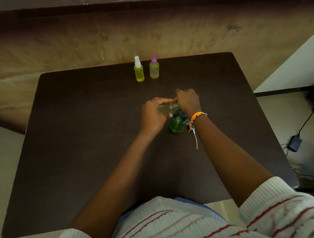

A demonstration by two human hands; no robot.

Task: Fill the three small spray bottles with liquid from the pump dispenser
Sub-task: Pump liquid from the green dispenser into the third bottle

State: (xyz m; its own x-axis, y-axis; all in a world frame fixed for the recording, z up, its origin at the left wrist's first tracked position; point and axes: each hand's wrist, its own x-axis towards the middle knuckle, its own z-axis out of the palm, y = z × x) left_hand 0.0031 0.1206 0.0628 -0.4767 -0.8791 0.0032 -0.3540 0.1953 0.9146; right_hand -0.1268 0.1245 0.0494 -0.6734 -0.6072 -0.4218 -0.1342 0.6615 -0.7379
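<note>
A small clear spray bottle (165,108) lies sideways in my left hand (152,115), with its neck pointing right. My right hand (188,100) is closed around the bottle's neck end, and whatever it grips there is hidden by the fingers. Just below both hands stands the green pump dispenser (177,124) on the dark table (81,141). Its top is covered by my hands. Two more small spray bottles stand upright at the table's far edge: one with a white cap (138,69) and yellow liquid, one with a purple cap (154,68).
A wall runs behind the table's far edge. A black power adapter with a cable (295,143) lies on the floor to the right. My striped sleeves show at the bottom of the view.
</note>
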